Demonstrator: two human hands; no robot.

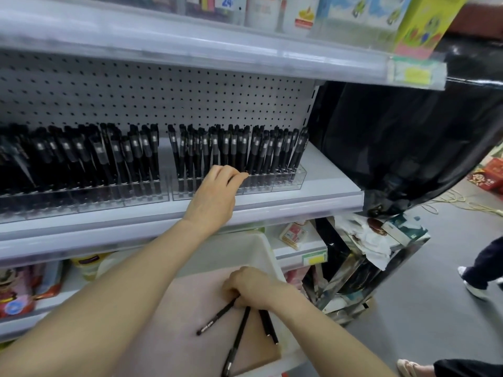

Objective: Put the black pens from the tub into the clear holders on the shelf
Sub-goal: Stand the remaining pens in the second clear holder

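Two clear holders stand on the white shelf point(326, 183), the left holder point(81, 198) and the right holder point(288, 183), both packed with upright black pens point(272, 151). My left hand point(217, 191) reaches to the right holder, fingers pinched on a black pen in its front row. Below, a pale tub point(268, 251) holds loose black pens point(215, 319). My right hand point(253, 289) is inside the tub, closed on the ends of several pens that fan out toward me.
An upper shelf point(245, 58) with boxed goods overhangs the holders. Black plastic sheeting point(408, 137) hangs to the right. A cluttered stand point(367, 257) sits right of the tub. Another person's legs point(481, 265) and a foot point(408, 367) are on the grey floor.
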